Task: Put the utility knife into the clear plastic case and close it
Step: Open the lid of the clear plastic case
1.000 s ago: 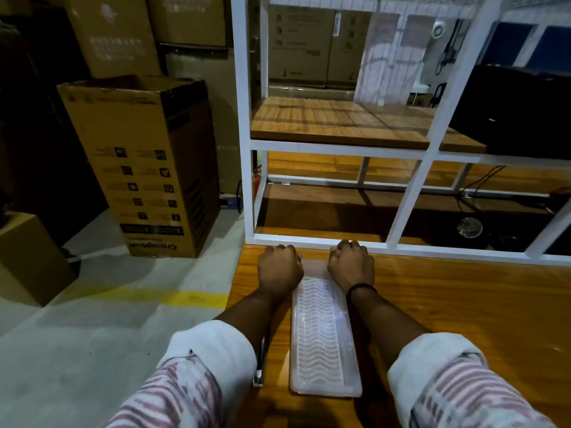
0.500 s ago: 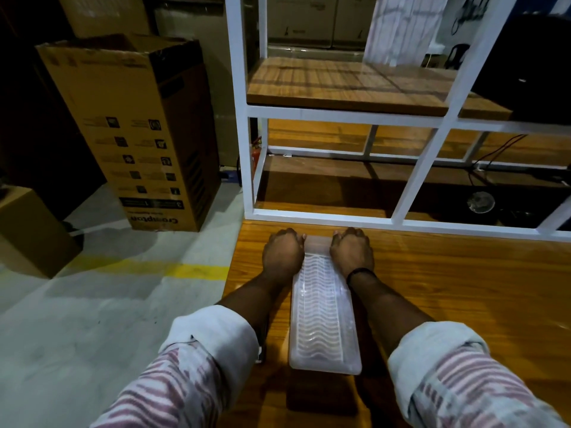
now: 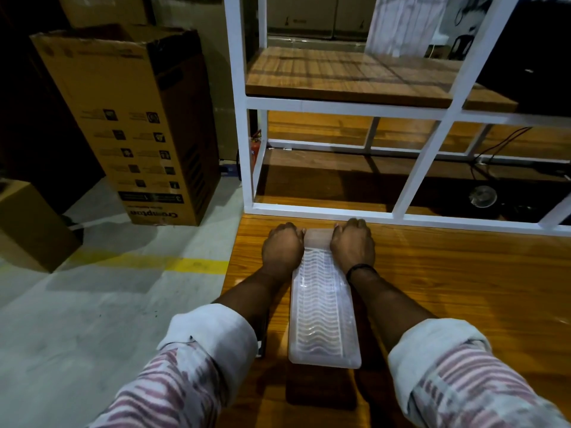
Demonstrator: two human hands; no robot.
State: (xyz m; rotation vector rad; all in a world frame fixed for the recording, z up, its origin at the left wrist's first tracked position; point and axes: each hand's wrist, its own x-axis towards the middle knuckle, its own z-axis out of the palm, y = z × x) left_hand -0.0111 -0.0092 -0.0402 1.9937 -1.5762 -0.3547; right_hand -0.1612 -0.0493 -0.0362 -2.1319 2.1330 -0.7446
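Observation:
A long clear plastic case (image 3: pixel 321 307) with a wavy ribbed lid lies lengthwise on the wooden table (image 3: pixel 463 288), its lid down. My left hand (image 3: pixel 282 250) and my right hand (image 3: pixel 352 247) grip the two far corners with curled fingers, one on each side. A thin dark object, likely the utility knife (image 3: pixel 262 344), lies left of the case. My left forearm and sleeve hide most of it.
A white metal shelf frame (image 3: pixel 401 216) stands right behind my hands at the back of the table. The table's left edge runs just beside my left arm, with concrete floor below. A tall cardboard box (image 3: pixel 139 125) stands on the floor to the left.
Both hands stay on the case's far end. The view has shifted a little, so the shelf and box sit lower in frame than a second ago.

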